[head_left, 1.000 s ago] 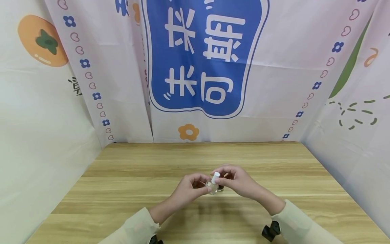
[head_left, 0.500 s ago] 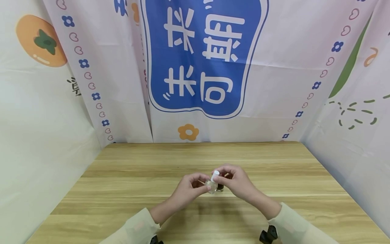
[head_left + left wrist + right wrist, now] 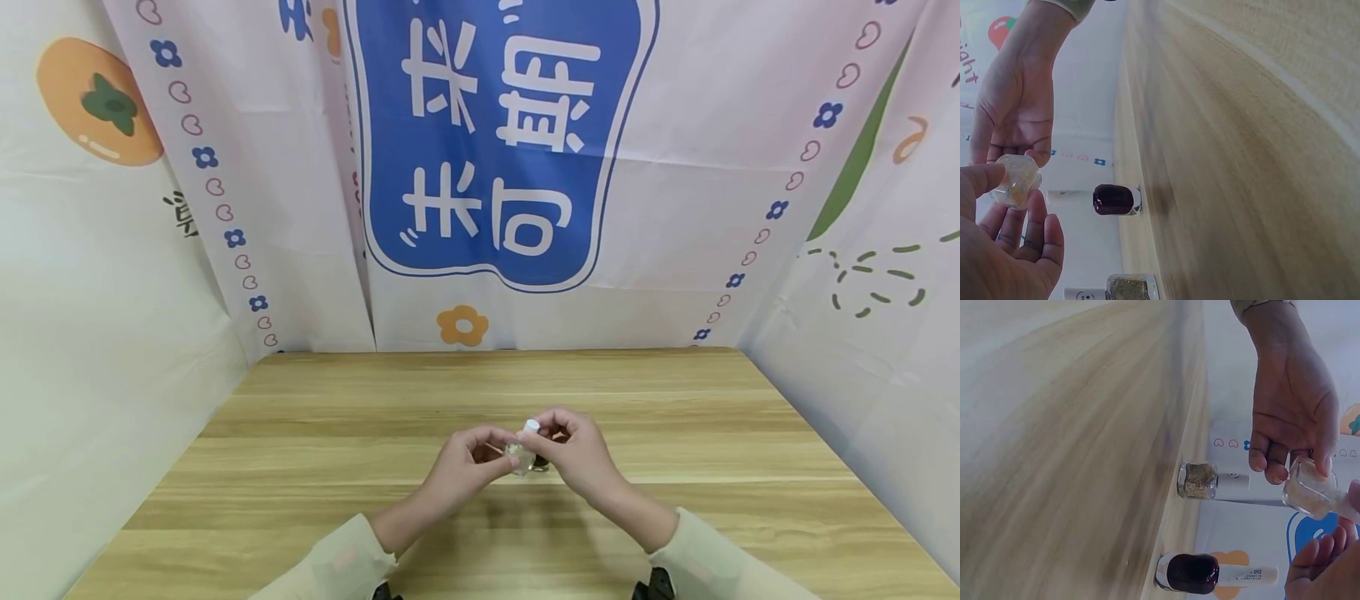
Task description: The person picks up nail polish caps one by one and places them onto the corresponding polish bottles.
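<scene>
A small clear nail polish bottle [image 3: 519, 460] with pale flecks inside is held above the wooden table. My left hand [image 3: 467, 465] grips its glass body between thumb and fingers. My right hand [image 3: 576, 454] pinches the white cap [image 3: 532, 426], which sits at the bottle's neck. In the right wrist view the bottle [image 3: 1311, 490] tilts, its cap end between my right fingertips. Beyond the hands stands a dark red nail polish bottle [image 3: 1113, 200] with a white cap, mostly hidden in the head view.
A gold glitter nail polish bottle [image 3: 1200, 481] with a white cap stands upright on the table [image 3: 300, 467] near the dark one. Printed white cloth [image 3: 675, 233] hangs at the back and along both sides of the table.
My right hand has turned about the cap, its wrist swinging inward to the left, and its fingers cover more of the cap. The left hand has kept its grip almost still.
</scene>
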Motion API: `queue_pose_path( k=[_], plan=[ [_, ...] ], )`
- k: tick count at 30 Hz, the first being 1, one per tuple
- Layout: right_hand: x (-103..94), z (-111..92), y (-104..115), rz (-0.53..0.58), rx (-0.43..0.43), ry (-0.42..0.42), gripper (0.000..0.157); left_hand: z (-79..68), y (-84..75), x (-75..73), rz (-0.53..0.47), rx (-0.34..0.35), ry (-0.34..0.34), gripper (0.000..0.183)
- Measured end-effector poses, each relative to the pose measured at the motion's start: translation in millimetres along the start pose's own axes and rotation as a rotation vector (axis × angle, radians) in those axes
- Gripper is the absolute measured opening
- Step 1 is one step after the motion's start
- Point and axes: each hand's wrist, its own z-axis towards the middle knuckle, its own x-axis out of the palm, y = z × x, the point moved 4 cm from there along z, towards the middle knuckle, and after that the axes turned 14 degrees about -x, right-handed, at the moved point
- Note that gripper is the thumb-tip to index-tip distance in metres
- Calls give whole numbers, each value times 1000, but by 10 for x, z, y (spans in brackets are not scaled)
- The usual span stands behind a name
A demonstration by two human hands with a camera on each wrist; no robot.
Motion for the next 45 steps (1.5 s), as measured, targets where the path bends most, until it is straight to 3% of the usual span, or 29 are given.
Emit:
queue_pose_path(
  k=[4,12,19,25,35,45],
  plan=[
    [-17,15,-3,-2,-2,91,25,3,15,-7,-1,-14,-3,24],
    [-115,108,40,-11,-75,371,24,3,24,-23,-17,-21,28,25],
    [-153,135,68,22,-101,458,25,-1,17,-23,-15,-17,46,25],
    [-143,135,73,-24,-105,431,22,0,18,-27,-21,-23,52,25],
    [-104,96,51,-50,-98,262,14,14,1,-40,-4,-10,40,25],
    [-30,39,-1,-66,-60,121,19,19,12,-18,5,8,10,23]
  ],
)
